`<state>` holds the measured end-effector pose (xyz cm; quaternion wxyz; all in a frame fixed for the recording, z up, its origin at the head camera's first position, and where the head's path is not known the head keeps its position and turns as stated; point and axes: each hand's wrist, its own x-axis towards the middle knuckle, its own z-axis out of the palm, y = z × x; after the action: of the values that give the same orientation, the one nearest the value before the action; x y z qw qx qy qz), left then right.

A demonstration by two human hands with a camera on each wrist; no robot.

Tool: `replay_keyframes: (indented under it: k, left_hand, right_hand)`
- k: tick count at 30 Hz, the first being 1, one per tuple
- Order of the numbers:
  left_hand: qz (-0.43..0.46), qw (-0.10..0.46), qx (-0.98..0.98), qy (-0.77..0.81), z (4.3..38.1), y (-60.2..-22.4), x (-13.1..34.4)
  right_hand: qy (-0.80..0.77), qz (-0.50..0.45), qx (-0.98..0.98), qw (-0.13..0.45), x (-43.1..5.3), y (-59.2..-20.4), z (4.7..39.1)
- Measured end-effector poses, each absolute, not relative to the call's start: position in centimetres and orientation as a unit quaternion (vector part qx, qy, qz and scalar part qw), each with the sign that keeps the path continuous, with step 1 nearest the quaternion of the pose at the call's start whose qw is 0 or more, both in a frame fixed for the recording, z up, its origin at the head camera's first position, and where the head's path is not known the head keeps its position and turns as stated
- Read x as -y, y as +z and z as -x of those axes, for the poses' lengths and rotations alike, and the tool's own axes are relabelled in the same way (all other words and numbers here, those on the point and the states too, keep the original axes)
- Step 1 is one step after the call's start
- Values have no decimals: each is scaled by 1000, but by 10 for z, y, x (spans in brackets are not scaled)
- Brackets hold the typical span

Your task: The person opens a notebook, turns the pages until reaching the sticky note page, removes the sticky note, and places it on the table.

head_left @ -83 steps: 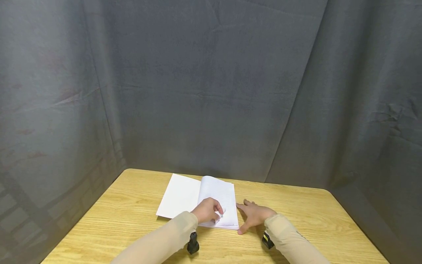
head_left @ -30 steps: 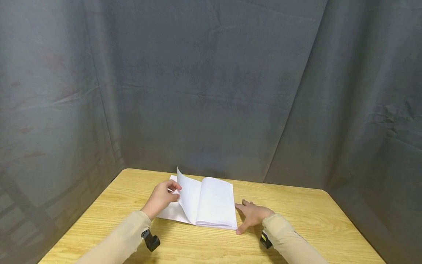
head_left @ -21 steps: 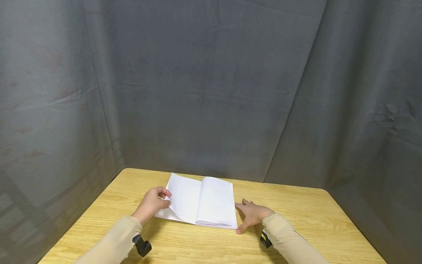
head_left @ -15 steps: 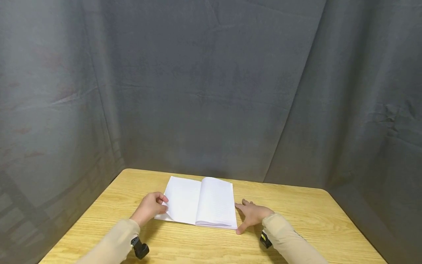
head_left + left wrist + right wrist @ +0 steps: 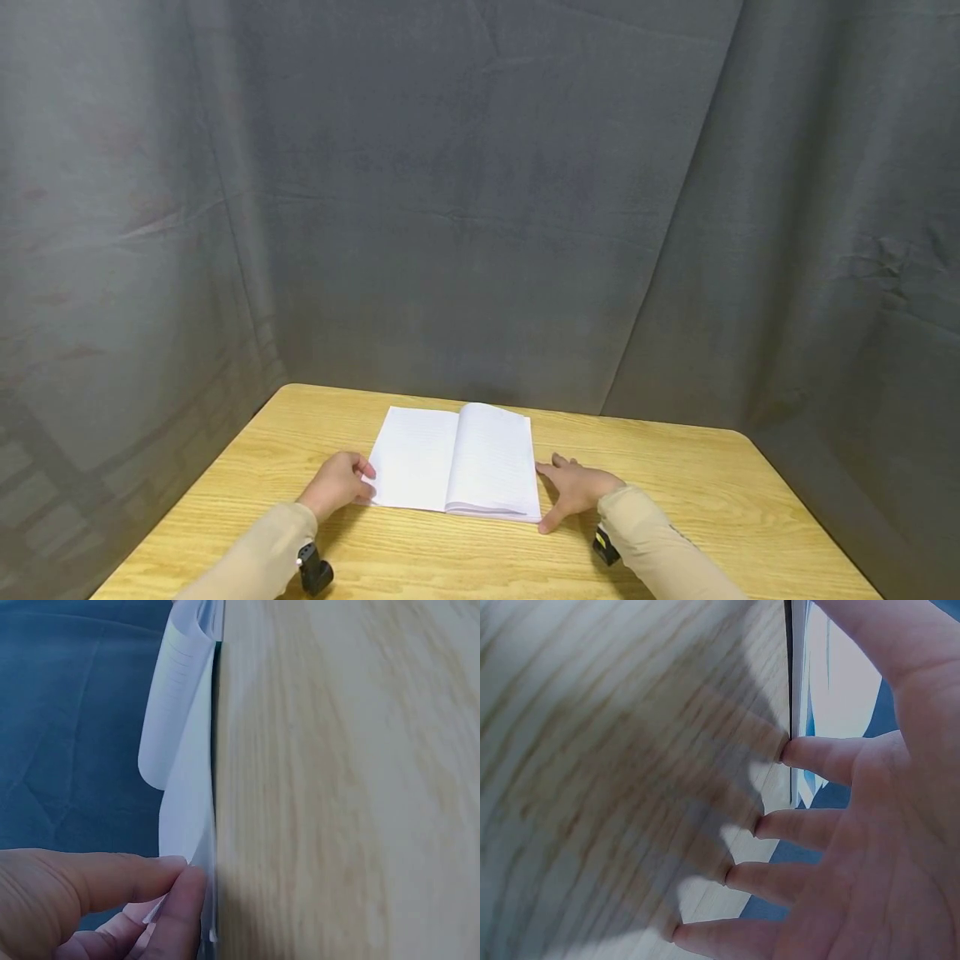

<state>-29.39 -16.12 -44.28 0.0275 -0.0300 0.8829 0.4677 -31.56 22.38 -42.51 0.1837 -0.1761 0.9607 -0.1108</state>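
Observation:
A notebook (image 5: 491, 467) lies spread on the table, its right-hand pages bowed up near the spine. At the outer edge of its left page (image 5: 415, 458), my left hand (image 5: 339, 483) pinches the paper between thumb and finger. The left wrist view shows that page (image 5: 186, 814) close over the cover, low to the tabletop. My right hand (image 5: 576, 490) rests beside the notebook's right edge with fingers spread. In the right wrist view its fingertips (image 5: 769, 825) touch the wood, and one sits right at the notebook's edge.
The wooden table (image 5: 450, 558) has rounded far corners. Grey curtains (image 5: 480, 208) hang behind it and along both sides. A small black device (image 5: 313, 570) is strapped at the left wrist, and another black device (image 5: 604, 546) at the right.
My left hand has carried a page from the right side over to the left and lowered it onto the open cover. The right hand has stayed nearly still beside the notebook.

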Motion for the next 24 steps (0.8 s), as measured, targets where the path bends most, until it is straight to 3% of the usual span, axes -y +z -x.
replay_keyframes:
  k: [24]
  left_hand:
    - [13,41,-923,383,296,-440,162]
  right_hand:
    - [-123,181,-958,185,-224,-423,314]
